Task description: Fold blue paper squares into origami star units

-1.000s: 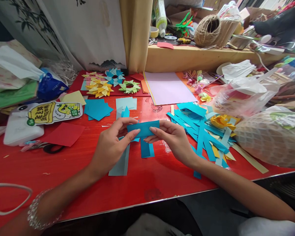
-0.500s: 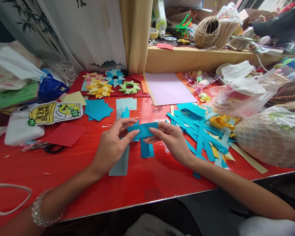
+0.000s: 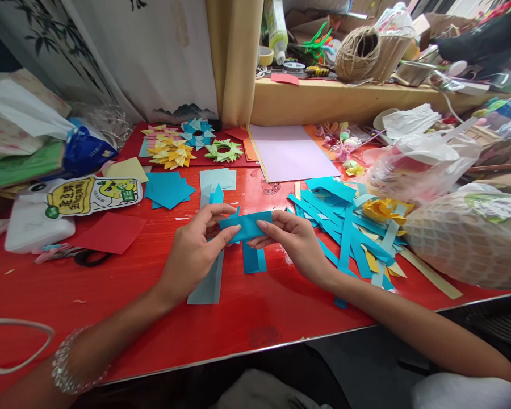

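A small folded piece of blue paper (image 3: pixel 247 225) is held up between my two hands above the red table. My left hand (image 3: pixel 200 236) pinches its left end, thumb in front. At the right end, my right hand (image 3: pixel 286 233) grips it with thumb and fingers. Below it, a blue paper strip (image 3: pixel 254 260) lies on the table, its upper part hidden. A pale grey-blue paper strip (image 3: pixel 206 284) runs under my left hand. Just beyond that hand is a pointed blue paper piece (image 3: pixel 216 195), partly covered by the fingers.
Blue paper strips (image 3: pixel 330 218) are heaped to the right, near a net-wrapped bundle (image 3: pixel 443 238). Folded paper rings (image 3: pixel 170 153) and a stack of coloured sheets (image 3: pixel 292 153) lie at the back. Blue paper sheets (image 3: pixel 168 189), a red sheet (image 3: pixel 111 233) and scissors (image 3: pixel 89 257) are left.
Both hands keep their hold on the folded blue paper, with almost no movement. The whole view has shifted very slightly.
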Demonstrator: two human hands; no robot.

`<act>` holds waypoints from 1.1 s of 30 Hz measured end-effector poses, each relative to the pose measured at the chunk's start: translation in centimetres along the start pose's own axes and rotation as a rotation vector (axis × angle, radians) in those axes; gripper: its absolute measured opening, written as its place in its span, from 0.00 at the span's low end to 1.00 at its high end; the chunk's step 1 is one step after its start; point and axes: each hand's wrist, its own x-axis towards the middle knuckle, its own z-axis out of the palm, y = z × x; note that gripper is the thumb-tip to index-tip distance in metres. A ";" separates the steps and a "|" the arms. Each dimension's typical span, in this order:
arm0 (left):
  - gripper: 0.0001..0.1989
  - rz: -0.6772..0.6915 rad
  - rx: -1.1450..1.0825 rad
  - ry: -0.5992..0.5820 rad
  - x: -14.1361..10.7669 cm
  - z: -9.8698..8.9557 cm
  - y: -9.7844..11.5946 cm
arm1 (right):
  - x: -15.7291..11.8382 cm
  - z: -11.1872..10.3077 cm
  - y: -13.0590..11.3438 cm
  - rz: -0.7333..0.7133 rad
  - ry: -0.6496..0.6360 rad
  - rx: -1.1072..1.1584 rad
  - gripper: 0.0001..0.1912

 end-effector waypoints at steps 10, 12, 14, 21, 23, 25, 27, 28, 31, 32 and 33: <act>0.11 0.009 0.166 -0.095 -0.2 -0.4 0.7 | -0.3 0.1 -0.1 0.002 -0.040 -0.055 0.08; 0.10 0.015 0.163 -0.127 -0.3 -0.3 0.8 | -0.5 0.2 -0.2 -0.004 -0.091 -0.085 0.07; 0.08 0.024 0.141 -0.146 -0.4 -0.3 1.0 | -0.7 0.3 -0.2 0.002 -0.119 -0.096 0.07; 0.08 -0.024 0.077 -0.081 -0.5 -0.1 1.4 | -0.4 0.2 -0.6 0.108 -0.123 -0.029 0.09; 0.09 -0.035 0.098 -0.137 -0.4 -0.2 1.2 | -0.5 0.1 -0.6 0.123 -0.152 -0.048 0.09; 0.09 -0.016 0.130 -0.187 -0.3 -0.2 1.2 | -0.5 0.0 -0.5 0.134 -0.201 -0.099 0.09; 0.07 0.021 0.168 -0.208 -0.3 -0.3 1.3 | -0.6 -0.1 -0.5 0.139 -0.247 -0.170 0.09; 0.07 0.039 0.187 -0.209 -0.3 -0.3 1.4 | -0.6 -0.1 -0.6 0.135 -0.262 -0.196 0.09; 0.08 0.078 0.202 -0.181 -0.4 -0.3 1.8 | -0.6 -0.2 -1.0 0.093 -0.272 -0.221 0.09; 0.08 0.084 0.194 -0.167 -0.4 -0.3 2.0 | -0.6 -0.3 -1.1 0.072 -0.261 -0.223 0.09; 0.08 0.085 0.181 -0.154 -0.4 -0.3 2.0 | -0.6 -0.3 -1.3 0.046 -0.242 -0.234 0.09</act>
